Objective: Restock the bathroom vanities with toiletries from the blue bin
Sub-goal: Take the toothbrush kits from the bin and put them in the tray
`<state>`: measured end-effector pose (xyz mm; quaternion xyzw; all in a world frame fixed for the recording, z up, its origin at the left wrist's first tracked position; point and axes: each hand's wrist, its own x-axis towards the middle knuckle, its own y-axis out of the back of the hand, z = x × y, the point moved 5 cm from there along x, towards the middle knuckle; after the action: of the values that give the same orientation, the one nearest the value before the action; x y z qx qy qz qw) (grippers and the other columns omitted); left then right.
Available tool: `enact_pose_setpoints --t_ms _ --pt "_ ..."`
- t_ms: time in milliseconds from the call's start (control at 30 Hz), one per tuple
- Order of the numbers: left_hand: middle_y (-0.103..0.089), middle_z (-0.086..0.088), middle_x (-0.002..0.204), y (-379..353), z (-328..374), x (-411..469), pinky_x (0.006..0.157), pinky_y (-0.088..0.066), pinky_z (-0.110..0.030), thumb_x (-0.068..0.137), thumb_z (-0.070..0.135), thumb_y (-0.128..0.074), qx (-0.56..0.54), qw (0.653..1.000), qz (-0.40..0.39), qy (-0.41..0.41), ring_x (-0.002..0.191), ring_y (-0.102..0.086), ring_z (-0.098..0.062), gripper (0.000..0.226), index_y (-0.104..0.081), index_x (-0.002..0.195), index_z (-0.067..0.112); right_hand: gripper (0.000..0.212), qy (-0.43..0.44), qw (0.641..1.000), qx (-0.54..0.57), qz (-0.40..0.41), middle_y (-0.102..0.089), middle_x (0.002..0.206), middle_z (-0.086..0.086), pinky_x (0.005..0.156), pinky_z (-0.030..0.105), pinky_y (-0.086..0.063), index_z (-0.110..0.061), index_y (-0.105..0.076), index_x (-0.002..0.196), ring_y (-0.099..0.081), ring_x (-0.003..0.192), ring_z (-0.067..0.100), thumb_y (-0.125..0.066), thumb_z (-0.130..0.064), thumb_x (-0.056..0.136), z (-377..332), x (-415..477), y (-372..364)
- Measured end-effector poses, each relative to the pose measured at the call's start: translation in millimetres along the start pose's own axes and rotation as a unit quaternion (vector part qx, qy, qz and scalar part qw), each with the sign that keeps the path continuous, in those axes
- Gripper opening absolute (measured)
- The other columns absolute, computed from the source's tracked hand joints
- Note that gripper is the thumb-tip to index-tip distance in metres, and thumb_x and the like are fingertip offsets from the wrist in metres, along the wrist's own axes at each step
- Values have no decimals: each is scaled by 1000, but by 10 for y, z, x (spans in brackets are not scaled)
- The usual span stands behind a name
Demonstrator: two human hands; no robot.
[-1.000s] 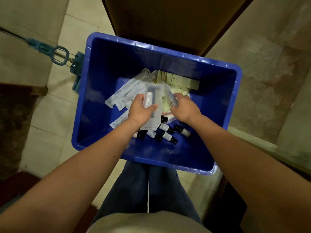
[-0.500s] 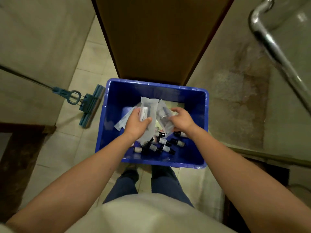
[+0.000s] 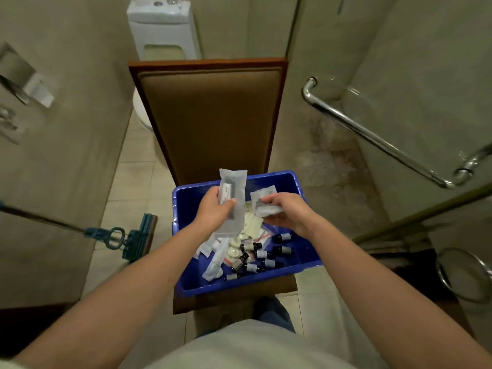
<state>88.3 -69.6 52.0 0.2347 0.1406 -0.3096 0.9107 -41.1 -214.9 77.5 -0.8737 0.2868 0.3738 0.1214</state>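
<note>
Blue bin (image 3: 298, 182) sits on the chair (image 3: 210, 115) below my hands; my left hand (image 3: 213, 211) grips a long packet (image 3: 231, 182), my right hand (image 3: 287, 211) pinches a small packet (image 3: 263, 199).

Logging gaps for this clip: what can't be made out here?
Head view:
- Print on the long packet in the left hand: too small, blurred.
- The small packet: partly covered by the right hand.
- Labels on small bottles in the blue bin: too small.
- The mop handle: cut off by left edge.

Blue bin (image 3: 298, 182), brown chair (image 3: 210, 115)
</note>
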Motion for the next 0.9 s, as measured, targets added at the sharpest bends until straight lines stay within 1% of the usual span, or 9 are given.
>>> enact_pose_setpoints --t_ms 100,200,300,400,467,533,667,767,900 --pt "-60 4 104 -13 175 -96 65 -47 -24 92 25 -63 4 999 -24 -35 92 -59 -11 22 -49 109 27 38 14 998 59 -12 -68 108 17 86 40 -58 -3 -71 106 -69 89 27 -37 1 89 -9 -283 86" --pt "-60 4 103 -46 381 -181 70 -49 -28 92 27 -63 15 996 -40 -74 93 -59 -12 21 -50 109 27 51 54 995 83 -22 -70 111 19 94 43 -55 -6 -70 112 -69 102 32 -32 11 82 -44 -528 182" --pt "-60 5 104 -99 581 -275 70 -47 -27 92 26 -63 7 994 -55 -98 92 -58 -10 21 -49 108 29 44 108 992 61 3 -70 113 14 81 32 -59 -10 -69 116 -70 102 25 -51 16 85 -77 -773 312" --pt "-61 6 103 -197 748 -372 78 -50 -33 92 25 -63 7 991 -76 -112 95 -59 -12 19 -51 106 29 37 166 982 -8 92 -70 109 8 76 28 -60 -12 -70 111 -69 97 18 -69 8 81 -68 -1034 500" --pt "-62 6 103 -301 839 -447 77 -50 -32 92 25 -63 7 988 -98 -123 95 -59 -11 19 -53 108 27 25 191 969 -16 154 -72 98 8 69 26 -58 -10 -69 103 -70 79 15 -71 1 82 -39 -1211 614" --pt "-62 6 102 -427 920 -548 70 -48 -27 92 25 -63 3 984 -121 -133 93 -59 -10 20 -53 109 26 16 207 957 -18 205 -71 87 8 55 23 -50 -10 -68 97 -65 62 12 -74 -8 82 2 -1377 729" --pt "-63 6 99 -711 1051 -754 66 -47 -25 92 24 -64 2 976 -160 -149 90 -61 -10 16 -54 104 27 14 195 942 -34 272 -71 72 -4 45 16 -41 -16 -72 91 -57 49 1 -77 -22 80 141 -1649 1007" --pt "-64 4 99 -945 1136 -888 62 -46 -23 92 23 -64 10 969 -192 -153 89 -61 -10 18 -55 107 23 9 171 938 -18 302 -69 69 -8 40 11 -41 -19 -73 85 -61 48 -4 -78 -24 80 282 -1809 1208" --pt "-62 6 97 -1278 1248 -1075 58 -44 -19 92 20 -63 18 959 -240 -150 85 -60 -7 17 -52 102 28 6 153 927 20 343 -71 75 -6 38 12 -43 -18 -75 84 -64 54 0 -76 -23 81 463 -2037 1474"
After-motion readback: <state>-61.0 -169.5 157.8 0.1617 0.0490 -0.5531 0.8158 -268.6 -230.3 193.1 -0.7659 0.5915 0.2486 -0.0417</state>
